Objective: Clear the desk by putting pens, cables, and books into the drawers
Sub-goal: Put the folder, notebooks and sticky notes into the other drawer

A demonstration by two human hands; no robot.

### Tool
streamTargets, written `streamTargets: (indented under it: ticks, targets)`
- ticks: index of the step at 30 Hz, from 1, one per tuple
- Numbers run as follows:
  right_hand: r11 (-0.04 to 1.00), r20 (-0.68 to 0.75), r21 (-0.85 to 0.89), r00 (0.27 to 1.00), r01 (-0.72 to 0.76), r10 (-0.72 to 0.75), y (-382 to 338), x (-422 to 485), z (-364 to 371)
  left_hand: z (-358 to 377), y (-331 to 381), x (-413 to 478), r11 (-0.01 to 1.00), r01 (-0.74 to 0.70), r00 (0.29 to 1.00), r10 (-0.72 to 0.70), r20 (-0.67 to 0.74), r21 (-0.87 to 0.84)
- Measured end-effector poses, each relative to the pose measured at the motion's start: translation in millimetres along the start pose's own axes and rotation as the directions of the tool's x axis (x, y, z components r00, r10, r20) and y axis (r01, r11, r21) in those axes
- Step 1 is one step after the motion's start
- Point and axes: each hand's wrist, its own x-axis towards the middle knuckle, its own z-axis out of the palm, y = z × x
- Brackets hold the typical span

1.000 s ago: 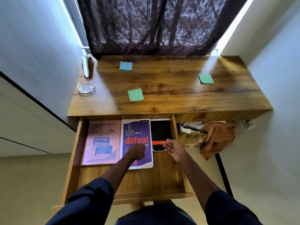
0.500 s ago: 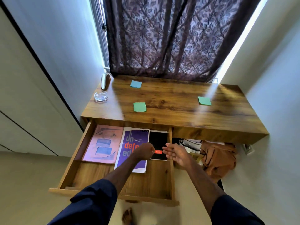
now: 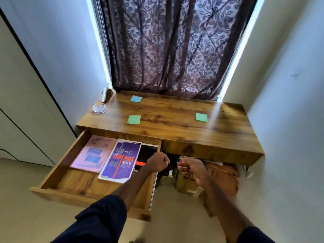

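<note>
The left drawer (image 3: 52,174) of the wooden desk (image 3: 175,127) stands pulled out. Three books lie flat in it side by side: a pink book (image 3: 93,155), a purple "undefeated" book (image 3: 122,160) and a black book with a red band (image 3: 146,153). My left hand (image 3: 158,163) is curled into a fist over the drawer's right edge, partly covering the black book, with nothing visible in it. My right hand (image 3: 192,168) hovers just right of the drawer over the gap under the desk. Its fingers are loosely bent, blurred, and hold nothing I can see.
On the desk top lie a blue sticky note (image 3: 136,98), two green sticky notes (image 3: 134,119) (image 3: 201,117) and a glass ashtray (image 3: 99,108). The right drawer front (image 3: 210,151) is closed. Under the desk sit a brown cloth bag (image 3: 222,176) and a cardboard box (image 3: 185,186).
My view has pulled back and up from the desk. Both hands have drifted right, from over the purple and black books to the drawer's right edge. My right hand's fingers have bent.
</note>
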Motion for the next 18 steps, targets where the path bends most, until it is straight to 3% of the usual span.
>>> streamTargets:
  ticks: [11, 18]
  targets:
    - [1.000, -0.063, 0.023, 0.998, 0.007, -0.006, -41.5, 39.9, -64.6, 19.1, 69.0, 77.3, 0.997, -0.078, 0.996, 0.078, 0.031, 0.023]
    - [1.000, -0.081, -0.002, 0.997, 0.014, -0.015, -74.4, 119.4, -100.8, 18.6, 87.9, 169.8, 0.995, -0.100, 0.994, 0.099, 0.042, 0.020]
